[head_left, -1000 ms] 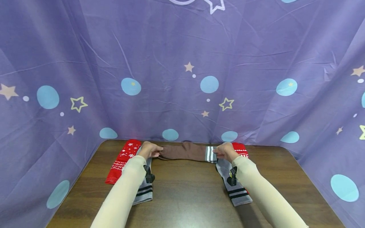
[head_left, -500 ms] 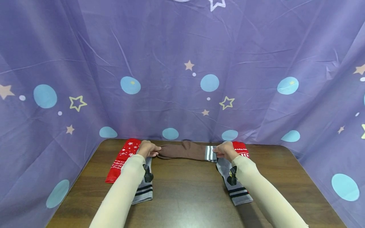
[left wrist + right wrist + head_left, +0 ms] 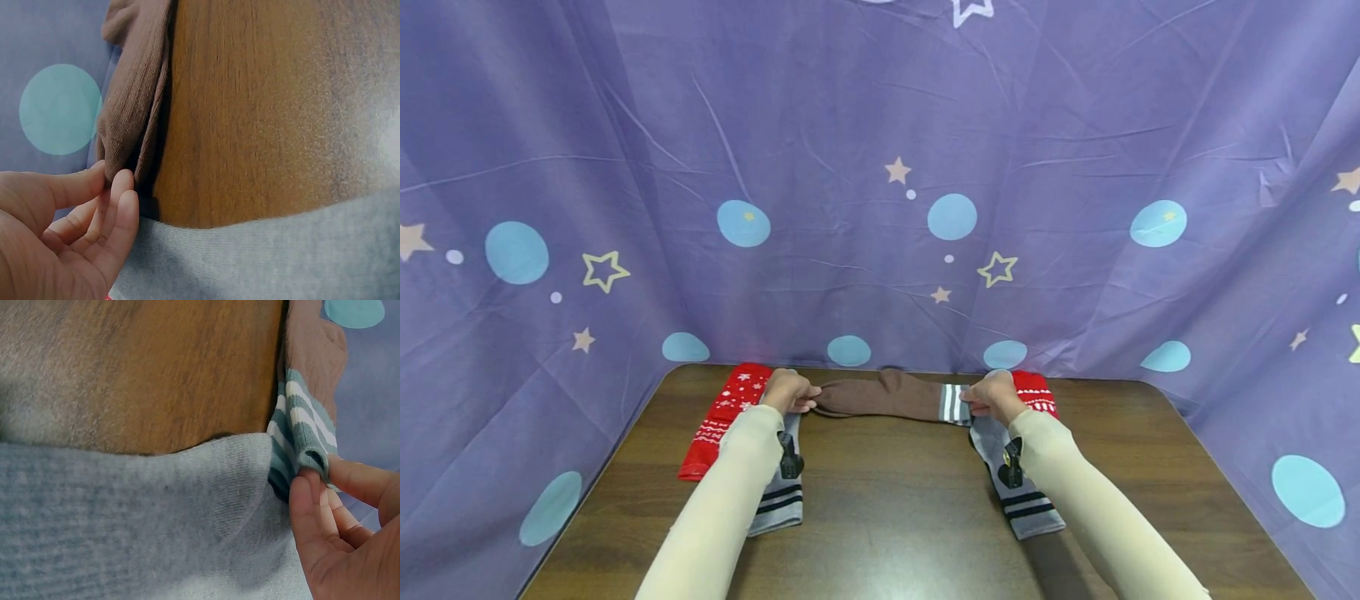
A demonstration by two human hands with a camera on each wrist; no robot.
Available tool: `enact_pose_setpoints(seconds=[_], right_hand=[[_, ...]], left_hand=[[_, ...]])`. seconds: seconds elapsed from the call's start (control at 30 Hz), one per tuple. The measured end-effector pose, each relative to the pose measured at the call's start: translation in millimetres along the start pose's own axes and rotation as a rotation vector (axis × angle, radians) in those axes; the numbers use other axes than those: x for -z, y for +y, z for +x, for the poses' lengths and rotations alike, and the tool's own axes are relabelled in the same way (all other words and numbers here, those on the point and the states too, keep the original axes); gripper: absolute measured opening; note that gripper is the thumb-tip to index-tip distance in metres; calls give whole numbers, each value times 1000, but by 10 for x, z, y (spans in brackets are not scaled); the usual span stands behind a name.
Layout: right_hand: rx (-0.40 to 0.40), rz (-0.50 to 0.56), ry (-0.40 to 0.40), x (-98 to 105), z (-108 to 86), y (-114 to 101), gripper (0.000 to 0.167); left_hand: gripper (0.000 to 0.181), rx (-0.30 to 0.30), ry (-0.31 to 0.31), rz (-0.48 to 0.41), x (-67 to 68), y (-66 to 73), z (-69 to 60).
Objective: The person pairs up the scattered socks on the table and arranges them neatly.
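A brown sock (image 3: pixel 880 397) with a grey-and-white striped cuff (image 3: pixel 303 419) lies sideways along the table's back edge. My left hand (image 3: pixel 788 392) pinches its toe end between thumb and fingertips; in the left wrist view the hand (image 3: pixel 75 231) grips the brown fabric (image 3: pixel 134 94). At the other end my right hand (image 3: pixel 996 397) pinches the cuff, and the right wrist view shows that hand (image 3: pixel 350 519) with the thumb on the cuff's rim. Grey socks with black stripes lie under both wrists, one at left (image 3: pixel 778 508), one at right (image 3: pixel 1030 512).
A red sock with white snowflakes (image 3: pixel 730 408) lies at the left, partly beneath the left arm. Another red sock (image 3: pixel 1033 392) shows behind the right hand, mostly covered. The wooden table (image 3: pixel 880 517) meets a purple patterned curtain (image 3: pixel 865 167) at its back edge.
My left hand has shifted slightly left with the brown sock's toe end. The right hand keeps its pinch on the cuff, nearly in the same place.
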State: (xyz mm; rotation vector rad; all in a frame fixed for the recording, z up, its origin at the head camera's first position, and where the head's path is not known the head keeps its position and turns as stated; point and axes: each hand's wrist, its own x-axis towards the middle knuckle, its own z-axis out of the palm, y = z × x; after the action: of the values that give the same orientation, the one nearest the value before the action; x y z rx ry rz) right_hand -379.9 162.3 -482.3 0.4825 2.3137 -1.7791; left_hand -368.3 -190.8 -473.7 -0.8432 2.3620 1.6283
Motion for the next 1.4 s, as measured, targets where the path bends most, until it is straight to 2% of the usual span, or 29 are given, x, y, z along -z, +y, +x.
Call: enact_pose_setpoints(seconds=[0.3, 0.43, 0.6, 0.67, 0.83, 1.13, 1.4], right_hand=[[38, -90, 47, -32, 46, 38, 20], [49, -111, 57, -33, 62, 58, 19], [69, -124, 63, -47, 64, 61, 19], [69, -132, 68, -55, 68, 63, 17], [75, -188, 91, -72, 84, 81, 13], [109, -284, 97, -77, 81, 94, 17], [156, -387, 106, -82, 40, 87, 17]], left_hand=[[33, -12, 2, -40, 18, -29, -13], [30, -17, -3, -59, 12, -66, 19], [39, -1, 1, -64, -7, -80, 85], [43, 3, 7, -57, -11, -81, 85], [37, -5, 30, -37, -15, -91, 38], [33, -24, 31, -21, -21, -108, 11], [34, -59, 68, 77, -35, -87, 16]])
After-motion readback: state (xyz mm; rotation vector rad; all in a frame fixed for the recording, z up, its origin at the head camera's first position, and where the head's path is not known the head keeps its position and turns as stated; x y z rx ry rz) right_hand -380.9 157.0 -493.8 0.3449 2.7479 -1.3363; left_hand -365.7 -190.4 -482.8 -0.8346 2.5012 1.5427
